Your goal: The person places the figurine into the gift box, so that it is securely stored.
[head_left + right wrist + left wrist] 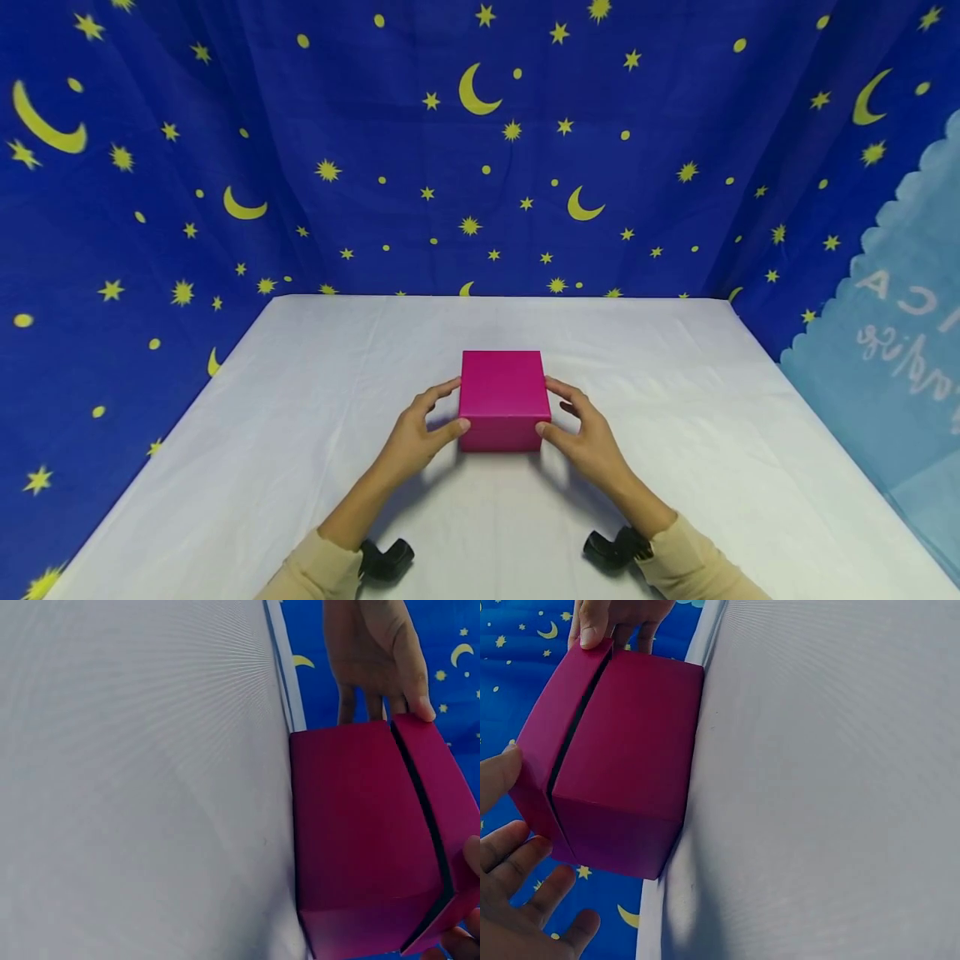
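Note:
A magenta box stands on the white-covered table, its lid (pixel 502 383) slightly raised off the base (pixel 626 735). Between lid and base runs a narrow dark gap, wider toward one end in the right wrist view. My left hand (pixel 411 433) holds the lid at its left side, thumb at the near corner. On the opposite side my right hand (pixel 596 437) grips the lid the same way, thumb at the near right corner. Both hands' fingertips sit along the lid's edges. The inside of the box is hidden.
White cloth (pixel 360 350) covers the table. A dark blue curtain (pixel 405 208) with yellow moons and stars hangs behind and to the left. Light blue scalloped fabric (pixel 900 333) with lettering is at right. Black wrist devices (pixel 386 560) sit by both beige sleeves.

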Demonstrator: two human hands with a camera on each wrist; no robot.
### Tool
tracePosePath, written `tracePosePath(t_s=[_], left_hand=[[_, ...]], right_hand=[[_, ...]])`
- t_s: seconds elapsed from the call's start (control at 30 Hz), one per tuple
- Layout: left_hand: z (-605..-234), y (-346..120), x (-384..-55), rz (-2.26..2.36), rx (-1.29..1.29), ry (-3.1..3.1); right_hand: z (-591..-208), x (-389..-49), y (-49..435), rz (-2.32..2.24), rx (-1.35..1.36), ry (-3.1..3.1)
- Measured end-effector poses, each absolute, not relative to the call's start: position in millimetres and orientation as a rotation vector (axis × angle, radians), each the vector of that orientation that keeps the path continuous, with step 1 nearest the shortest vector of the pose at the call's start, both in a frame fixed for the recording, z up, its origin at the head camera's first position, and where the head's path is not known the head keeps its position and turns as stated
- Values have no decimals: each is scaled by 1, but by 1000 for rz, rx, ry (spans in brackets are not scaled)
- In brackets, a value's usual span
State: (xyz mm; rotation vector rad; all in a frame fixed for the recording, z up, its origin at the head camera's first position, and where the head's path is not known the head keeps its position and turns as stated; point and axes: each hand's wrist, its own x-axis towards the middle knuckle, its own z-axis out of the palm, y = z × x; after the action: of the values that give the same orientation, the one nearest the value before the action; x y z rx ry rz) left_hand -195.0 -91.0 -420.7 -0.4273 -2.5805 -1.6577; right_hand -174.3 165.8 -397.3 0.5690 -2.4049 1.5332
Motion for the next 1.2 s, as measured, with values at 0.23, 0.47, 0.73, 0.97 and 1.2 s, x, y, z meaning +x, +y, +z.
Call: tracePosePath(t_s=[0.23, 0.47, 0.73, 0.97, 1.2], left_hand=[[-423, -92, -194, -1629, -411, -2608], [-425, -92, -195, -1593, -377, -2663], [-428, -92, -197, -1590, -388, -2662], [-431, -90, -199, -1585, -347, -2693], [-432, -90, -199, -1570, -346, -2710]], right_hand=[[-417, -185, 169, 1519, 567, -2441], [-434, -193, 175, 1491, 582, -2461], [-436, -194, 177, 1476, 592, -2480], [-438, -196, 177, 1451, 581, -2484], [-427, -189, 172, 1429, 541, -2517]])
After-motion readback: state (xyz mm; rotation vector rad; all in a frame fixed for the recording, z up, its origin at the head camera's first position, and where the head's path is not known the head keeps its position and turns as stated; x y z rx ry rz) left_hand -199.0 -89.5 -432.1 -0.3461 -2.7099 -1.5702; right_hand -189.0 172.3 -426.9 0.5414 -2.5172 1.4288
